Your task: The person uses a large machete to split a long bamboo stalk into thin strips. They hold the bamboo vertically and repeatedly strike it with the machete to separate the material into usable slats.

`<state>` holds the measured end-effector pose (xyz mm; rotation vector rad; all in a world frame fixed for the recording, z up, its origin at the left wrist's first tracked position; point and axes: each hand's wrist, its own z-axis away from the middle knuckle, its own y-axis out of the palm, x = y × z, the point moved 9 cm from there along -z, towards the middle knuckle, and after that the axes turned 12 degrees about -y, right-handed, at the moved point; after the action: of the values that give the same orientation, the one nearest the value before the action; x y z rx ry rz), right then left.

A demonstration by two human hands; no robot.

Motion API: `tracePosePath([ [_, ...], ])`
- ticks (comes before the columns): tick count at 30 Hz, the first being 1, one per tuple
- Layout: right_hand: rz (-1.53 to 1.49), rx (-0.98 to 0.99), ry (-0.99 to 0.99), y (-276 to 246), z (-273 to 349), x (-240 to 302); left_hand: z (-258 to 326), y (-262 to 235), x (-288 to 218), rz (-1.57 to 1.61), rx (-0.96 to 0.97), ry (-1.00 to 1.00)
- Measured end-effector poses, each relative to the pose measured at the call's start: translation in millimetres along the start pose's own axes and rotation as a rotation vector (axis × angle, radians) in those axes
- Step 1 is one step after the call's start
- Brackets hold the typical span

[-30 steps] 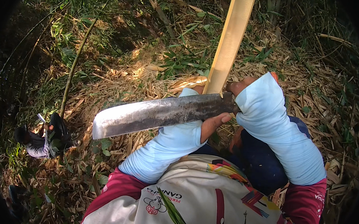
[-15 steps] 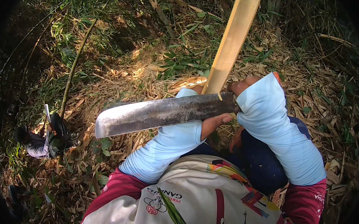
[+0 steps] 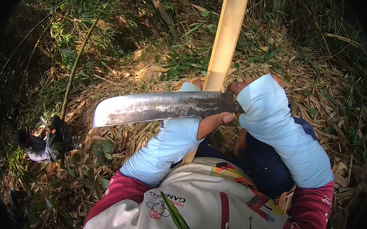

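A long split bamboo strip (image 3: 225,41), pale yellow, runs from the top edge down toward my lap. Across it lies the wide, worn blade of a machete (image 3: 150,108), its tip pointing left. My right hand (image 3: 241,85), in a light blue sleeve, is closed round the machete's handle, which is mostly hidden. Below the blade shows the thumb of my left hand (image 3: 214,123). That hand is closed round the strip, its other fingers largely covered by blade and sleeve. Under my left wrist the strip's lower end comes out against my shirt.
Dry bamboo leaves (image 3: 121,146) cover the ground around me. A person (image 3: 45,141) sits at the far left, beside a thin leaning bamboo stem (image 3: 78,62). Green plants (image 3: 191,64) grow ahead, and denser growth stands behind them. My dark blue trouser leg (image 3: 269,163) is below my right arm.
The bamboo strip has swung leftward at its top and slid toward me, so its lower end now shows below my left wrist. The machete and both hands have shifted slightly left.
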<state>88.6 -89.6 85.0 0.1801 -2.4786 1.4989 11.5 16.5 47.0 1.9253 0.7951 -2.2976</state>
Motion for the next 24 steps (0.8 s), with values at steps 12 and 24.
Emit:
tracePosePath([
  [12, -0.079, 0.133, 0.083, 9.8, -0.8, -4.9, -1.0, 0.4, 3.3, 0.077, -0.034, 0.015],
  [24, -0.118, 0.084, 0.032, 11.5, -1.2, -2.9, -5.4, 2.2, 0.8, -0.073, 0.033, 0.036],
])
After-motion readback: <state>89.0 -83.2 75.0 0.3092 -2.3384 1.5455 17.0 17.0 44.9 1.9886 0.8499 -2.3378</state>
